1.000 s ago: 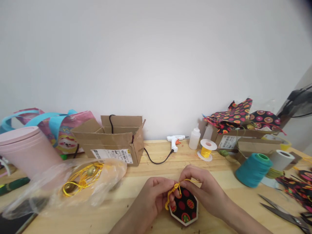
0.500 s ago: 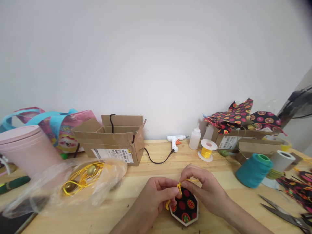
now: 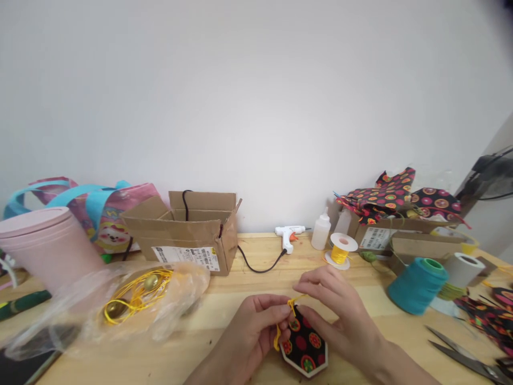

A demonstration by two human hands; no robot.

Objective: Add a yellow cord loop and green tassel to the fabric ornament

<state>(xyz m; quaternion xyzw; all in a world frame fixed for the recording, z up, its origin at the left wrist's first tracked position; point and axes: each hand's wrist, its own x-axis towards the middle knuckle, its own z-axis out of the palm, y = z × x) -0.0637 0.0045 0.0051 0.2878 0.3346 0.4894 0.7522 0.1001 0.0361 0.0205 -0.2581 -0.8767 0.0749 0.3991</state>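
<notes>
Left hand (image 3: 262, 326): grip pinched on yellow cord (image 3: 290, 305) | right hand (image 3: 339, 318): grip slightly parted, at cord | patterned hexagon (image 3: 303, 342): between hands, above bench (image 3: 168, 355)

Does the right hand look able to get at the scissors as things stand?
Probably yes: the scissors lie uncovered on the table, with only bare wood between. The right hand is at the yellow cord, though, and would have to leave it.
</notes>
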